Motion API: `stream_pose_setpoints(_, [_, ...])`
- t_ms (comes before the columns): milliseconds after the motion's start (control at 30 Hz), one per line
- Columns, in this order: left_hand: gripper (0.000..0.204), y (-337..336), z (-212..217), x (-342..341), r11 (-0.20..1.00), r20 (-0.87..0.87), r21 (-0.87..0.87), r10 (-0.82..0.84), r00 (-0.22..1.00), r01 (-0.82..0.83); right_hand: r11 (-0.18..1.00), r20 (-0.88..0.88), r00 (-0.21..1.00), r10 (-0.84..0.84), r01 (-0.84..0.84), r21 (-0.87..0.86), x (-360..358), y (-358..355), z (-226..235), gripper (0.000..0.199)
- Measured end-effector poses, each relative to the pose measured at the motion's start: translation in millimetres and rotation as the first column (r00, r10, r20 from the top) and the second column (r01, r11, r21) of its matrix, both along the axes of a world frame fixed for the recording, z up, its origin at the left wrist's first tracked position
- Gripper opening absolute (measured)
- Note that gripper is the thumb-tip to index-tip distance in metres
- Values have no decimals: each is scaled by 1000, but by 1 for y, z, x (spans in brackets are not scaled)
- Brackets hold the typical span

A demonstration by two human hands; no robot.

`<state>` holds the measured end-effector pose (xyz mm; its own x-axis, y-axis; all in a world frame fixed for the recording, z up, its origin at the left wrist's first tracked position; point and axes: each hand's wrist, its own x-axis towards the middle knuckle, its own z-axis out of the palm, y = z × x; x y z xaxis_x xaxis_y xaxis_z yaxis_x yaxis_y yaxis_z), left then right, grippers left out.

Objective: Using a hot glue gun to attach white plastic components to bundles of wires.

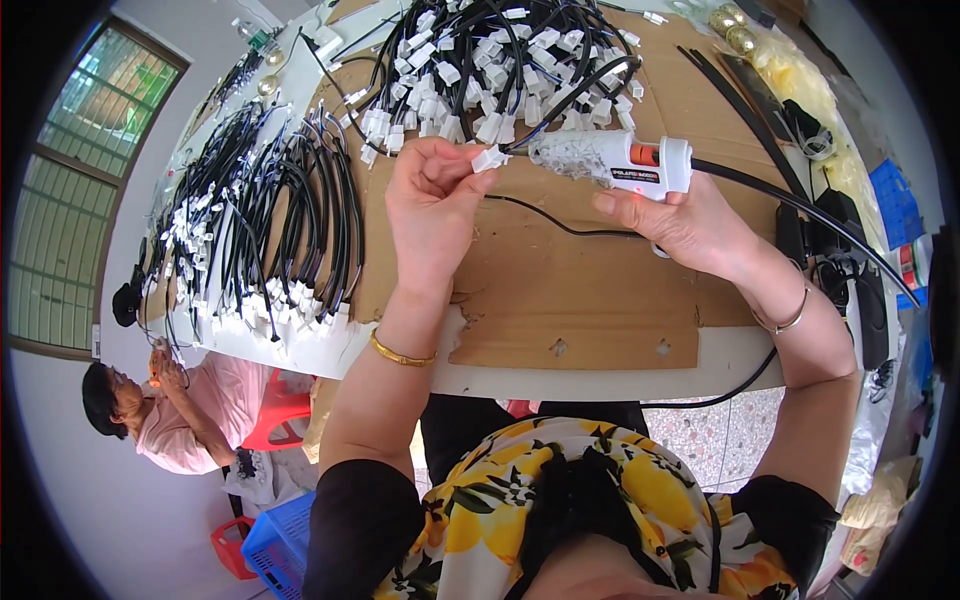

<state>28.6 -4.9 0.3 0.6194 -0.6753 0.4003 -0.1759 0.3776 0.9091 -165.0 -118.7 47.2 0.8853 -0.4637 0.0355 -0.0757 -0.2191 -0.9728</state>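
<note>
My left hand [430, 210] pinches a small white plastic connector [489, 159] between thumb and fingertips; dark wire shows beside it. My right hand [705, 225] grips a white hot glue gun [585, 155], its front half crusted with clear residue. The gun's nozzle points left, close to the connector; whether they touch I cannot tell. Out of the gun's rear runs a long black stick [800, 203], bending down to the right. Beneath both hands lies a brown cardboard sheet [570, 290], with a thin black cable [560, 222] across it.
Beyond my hands rises a heap of black cables with white connectors [480, 75]. More bundled cables [290, 190] cover the table's left side. Black strips [740, 120] and a black power strip [868, 290] lie at right. A person in pink [190, 415] sits at the left, near a blue crate [280, 540].
</note>
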Motion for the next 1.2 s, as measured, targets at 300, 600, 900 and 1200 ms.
stream_pose_setpoints(300, [30, 1, 2, -2, 1000, -21, 15, -8, 1000, 9, 1000, -93, 995, -18, 17, -7, 0, 4, 8, 41])
stream_pose_setpoints(600, [30, 1, 2, -2, 1000, -11, 30, -2, 1000, 3, 1000, -40, 999, -13, 14, 24, 1, 2, 2, 35])
stream_pose_setpoints(900, [29, 1, 3, -3, 1000, 1, 12, 11, 1000, -11, 1000, -59, 998, -18, 19, 7, 1, 2, 3, 35])
stream_pose_setpoints(1200, [28, 1, 0, 1, 1000, -35, -3, -21, 999, 21, 999, -74, 997, 12, -10, 31, -1, 2, 7, 41])
